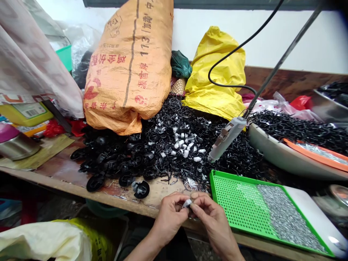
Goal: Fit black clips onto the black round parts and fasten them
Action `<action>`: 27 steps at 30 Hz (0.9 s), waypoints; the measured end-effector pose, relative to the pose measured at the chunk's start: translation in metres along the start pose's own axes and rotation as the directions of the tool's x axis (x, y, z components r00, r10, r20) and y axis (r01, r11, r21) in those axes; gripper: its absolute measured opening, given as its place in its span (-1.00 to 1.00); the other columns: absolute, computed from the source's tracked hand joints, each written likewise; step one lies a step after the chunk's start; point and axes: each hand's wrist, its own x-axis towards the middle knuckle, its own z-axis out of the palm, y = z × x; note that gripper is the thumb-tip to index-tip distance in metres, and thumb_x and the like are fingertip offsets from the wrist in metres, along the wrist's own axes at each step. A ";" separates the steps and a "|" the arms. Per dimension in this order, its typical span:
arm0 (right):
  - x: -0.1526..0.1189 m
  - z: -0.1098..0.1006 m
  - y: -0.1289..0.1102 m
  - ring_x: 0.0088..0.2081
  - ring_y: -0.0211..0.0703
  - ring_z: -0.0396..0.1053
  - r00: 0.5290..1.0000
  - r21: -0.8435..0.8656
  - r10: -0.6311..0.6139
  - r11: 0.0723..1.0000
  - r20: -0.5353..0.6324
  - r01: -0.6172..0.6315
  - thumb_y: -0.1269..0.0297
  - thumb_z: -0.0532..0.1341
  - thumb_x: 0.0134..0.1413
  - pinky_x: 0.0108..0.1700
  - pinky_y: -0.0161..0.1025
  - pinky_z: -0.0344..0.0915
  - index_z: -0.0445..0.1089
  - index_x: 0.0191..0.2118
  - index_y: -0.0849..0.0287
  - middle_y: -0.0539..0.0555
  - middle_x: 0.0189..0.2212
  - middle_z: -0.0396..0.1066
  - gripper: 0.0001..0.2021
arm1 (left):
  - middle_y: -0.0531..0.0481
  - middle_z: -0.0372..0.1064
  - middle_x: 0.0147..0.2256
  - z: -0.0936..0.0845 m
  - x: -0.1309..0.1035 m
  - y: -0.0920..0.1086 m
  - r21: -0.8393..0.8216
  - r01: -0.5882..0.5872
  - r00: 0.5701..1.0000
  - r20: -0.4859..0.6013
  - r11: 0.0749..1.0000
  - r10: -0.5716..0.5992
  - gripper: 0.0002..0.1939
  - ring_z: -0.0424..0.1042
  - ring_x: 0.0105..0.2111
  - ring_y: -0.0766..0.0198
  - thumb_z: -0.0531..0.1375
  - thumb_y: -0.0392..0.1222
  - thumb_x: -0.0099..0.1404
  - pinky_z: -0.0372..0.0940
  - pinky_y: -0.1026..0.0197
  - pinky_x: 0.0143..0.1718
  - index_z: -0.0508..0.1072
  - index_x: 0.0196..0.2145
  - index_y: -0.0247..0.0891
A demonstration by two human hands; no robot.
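At the table's front edge my left hand pinches a small white plastic part. My right hand meets it from the other side, its thumb and fingers closed at the part; a dark bit shows there, too small to name. Just beyond my fingers lies a little heap of thin metal pins. Behind that, white plastic pieces rest on a large pile of thin black plastic parts. To the left sit several round black wheel-like parts.
A green perforated tray with small metal pieces stands at right. Above it hangs a grey electric screwdriver by a rod and cable. An orange sack and a yellow bag stand behind. A large bowl is at right.
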 end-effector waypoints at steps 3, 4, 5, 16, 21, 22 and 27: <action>0.000 0.000 -0.001 -0.42 -0.25 0.23 0.996 0.126 0.090 0.988 0.023 -0.092 0.26 0.25 -0.22 -0.41 -0.34 0.21 0.29 -0.47 0.21 0.02 -0.46 0.27 -0.83 | 0.00 0.29 -0.46 -0.002 -0.001 0.000 0.095 -0.054 0.998 0.030 0.994 0.051 -0.73 0.26 -0.42 0.31 0.05 -0.49 -0.08 0.16 0.31 -0.37 0.48 -0.45 -0.32; -0.001 0.000 -0.001 -0.42 -0.25 0.24 0.993 0.139 0.113 0.984 0.021 -0.115 0.27 0.27 -0.24 -0.40 -0.34 0.21 0.30 -0.44 0.21 0.02 -0.47 0.28 -0.81 | 0.00 0.30 -0.46 -0.003 -0.002 0.000 0.118 -0.061 0.998 0.036 0.991 0.057 -0.73 0.25 -0.41 0.31 0.05 -0.49 -0.07 0.15 0.31 -0.36 0.48 -0.44 -0.31; -0.001 -0.001 0.000 -0.42 -0.25 0.25 0.991 0.136 0.130 0.982 0.017 -0.131 0.28 0.28 -0.26 -0.41 -0.34 0.21 0.30 -0.43 0.21 0.01 -0.47 0.29 -0.80 | 0.00 0.29 -0.46 -0.003 -0.003 0.000 0.130 -0.062 0.998 0.041 0.990 0.057 -0.73 0.25 -0.40 0.30 0.06 -0.48 -0.07 0.15 0.30 -0.36 0.48 -0.44 -0.31; 0.003 -0.007 -0.006 -0.33 -0.20 0.28 0.941 -0.421 -0.244 0.847 0.233 0.324 0.34 0.07 0.00 -0.29 -0.29 0.23 0.34 -0.36 0.18 0.09 -0.40 0.33 -0.88 | 0.02 0.31 -0.53 -0.005 -0.004 0.000 -0.134 0.123 0.992 -0.020 0.983 -0.126 -0.86 0.24 -0.50 0.36 0.21 -0.36 -0.11 0.15 0.30 -0.42 0.41 -0.48 -0.37; 0.003 -0.007 -0.013 -0.36 -0.20 0.28 0.918 -0.480 -0.279 0.787 0.282 0.387 0.36 0.04 0.01 -0.33 -0.29 0.25 0.29 -0.38 0.19 0.08 -0.44 0.32 -0.89 | 0.07 0.29 -0.58 -0.004 -0.006 0.000 -0.148 0.157 0.985 -0.047 0.976 -0.165 -0.87 0.23 -0.54 0.39 0.24 -0.33 -0.12 0.13 0.32 -0.46 0.34 -0.54 -0.35; 0.003 -0.008 -0.013 -0.37 -0.20 0.28 0.913 -0.477 -0.296 0.783 0.282 0.400 0.36 0.05 0.00 -0.34 -0.29 0.25 0.29 -0.39 0.19 0.08 -0.44 0.31 -0.90 | 0.07 0.28 -0.58 -0.003 -0.006 0.000 -0.145 0.160 0.985 -0.047 0.977 -0.168 -0.87 0.22 -0.54 0.40 0.24 -0.32 -0.12 0.13 0.32 -0.46 0.34 -0.55 -0.36; 0.001 -0.009 -0.006 -0.35 -0.18 0.29 0.883 -0.430 -0.396 0.771 0.254 0.470 0.42 0.06 -0.01 -0.34 -0.26 0.25 0.31 -0.40 0.20 0.09 -0.45 0.31 -0.90 | 0.07 0.27 -0.59 -0.001 -0.006 0.000 -0.147 0.162 0.984 -0.045 0.976 -0.170 -0.88 0.20 -0.55 0.41 0.23 -0.33 -0.12 0.11 0.33 -0.47 0.35 -0.54 -0.37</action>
